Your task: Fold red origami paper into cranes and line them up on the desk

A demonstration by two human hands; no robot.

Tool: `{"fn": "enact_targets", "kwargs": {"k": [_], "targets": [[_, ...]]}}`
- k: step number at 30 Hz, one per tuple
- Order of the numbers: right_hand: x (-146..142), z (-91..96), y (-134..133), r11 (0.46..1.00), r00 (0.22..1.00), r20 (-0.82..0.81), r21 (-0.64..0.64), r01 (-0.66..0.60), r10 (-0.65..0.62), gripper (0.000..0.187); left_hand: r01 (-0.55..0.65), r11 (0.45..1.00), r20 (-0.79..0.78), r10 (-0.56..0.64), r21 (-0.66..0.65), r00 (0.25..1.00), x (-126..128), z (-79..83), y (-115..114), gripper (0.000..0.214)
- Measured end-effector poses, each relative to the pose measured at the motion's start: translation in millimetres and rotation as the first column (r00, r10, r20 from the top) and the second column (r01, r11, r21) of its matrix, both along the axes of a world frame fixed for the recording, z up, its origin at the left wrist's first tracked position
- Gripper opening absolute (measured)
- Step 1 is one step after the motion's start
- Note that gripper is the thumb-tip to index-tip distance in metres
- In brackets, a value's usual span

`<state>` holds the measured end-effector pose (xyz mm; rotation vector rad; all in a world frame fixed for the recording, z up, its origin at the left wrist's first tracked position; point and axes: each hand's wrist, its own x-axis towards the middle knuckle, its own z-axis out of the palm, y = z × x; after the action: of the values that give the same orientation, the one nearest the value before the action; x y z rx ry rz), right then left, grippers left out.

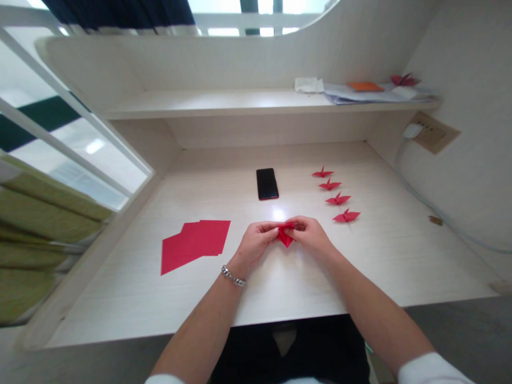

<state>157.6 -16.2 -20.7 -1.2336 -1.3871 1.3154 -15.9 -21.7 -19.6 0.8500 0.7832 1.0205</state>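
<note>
White sleeves [434,370] cut off at bottom edge; dark clothing [256,346] below the tabletop [200,176] edge also cropped. Silver chain bracelet [233,276] on left wrist, underside hidden.

Left hand [256,242] and right hand [312,234] both pinch the folded red paper [285,238], thumbs on its near face, point toward the person. It sits between the two hands, near mid-tabletop. Fingers cover its sides and upper part, so full shape and fold stage can't be read. Can't tell if it touches the tabletop.

Left: overlapping red sheets [194,245], lying flat; overlap hides the exact count. Right: four red paper cranes [346,215] in a slanted row, small, fold detail unclear. Black phone [267,184] beyond the hands, screen dark.

Far right: wall socket [440,136] with white plug [412,130]; its cable [424,200] exits frame right. Shelf [224,100] at back: papers [340,95], orange piece [366,86], reddish folded item [405,80], shape hard to make out.
</note>
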Motion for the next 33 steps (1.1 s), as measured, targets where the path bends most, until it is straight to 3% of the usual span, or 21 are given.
{"fn": "enact_targets", "kwargs": {"k": [13, 23, 28, 33], "targets": [[0.4, 3.6, -3.4, 0.994, 0.984, 0.180, 0.108, -0.015, -0.005, 0.019, 0.020, 1.000, -0.025, -0.019, 0.017, 0.999, -0.3, -1.9, 0.4, 0.027], [1.0, 4.7, -5.3, 0.987, 0.958, 0.285, 0.158, -0.016, -0.030, 0.019, 0.031, 0.978, -0.294, 0.031, 0.204, 0.955, -1.0, -7.4, 3.9, 0.029], [2.3, 9.1, -6.6, 0.984, 0.959, 0.282, 0.178, -0.025, -0.026, 0.019, 0.058, 0.951, -0.433, 0.085, 0.305, 0.897, -0.7, -1.6, 1.4, 0.027], [4.5, 8.9, -6.3, 0.988, 0.965, 0.262, 0.145, -0.050, 0.010, 0.019, 0.129, 0.929, -0.462, 0.049, 0.347, 0.885, -1.6, 4.7, -1.1, 0.025]]}}
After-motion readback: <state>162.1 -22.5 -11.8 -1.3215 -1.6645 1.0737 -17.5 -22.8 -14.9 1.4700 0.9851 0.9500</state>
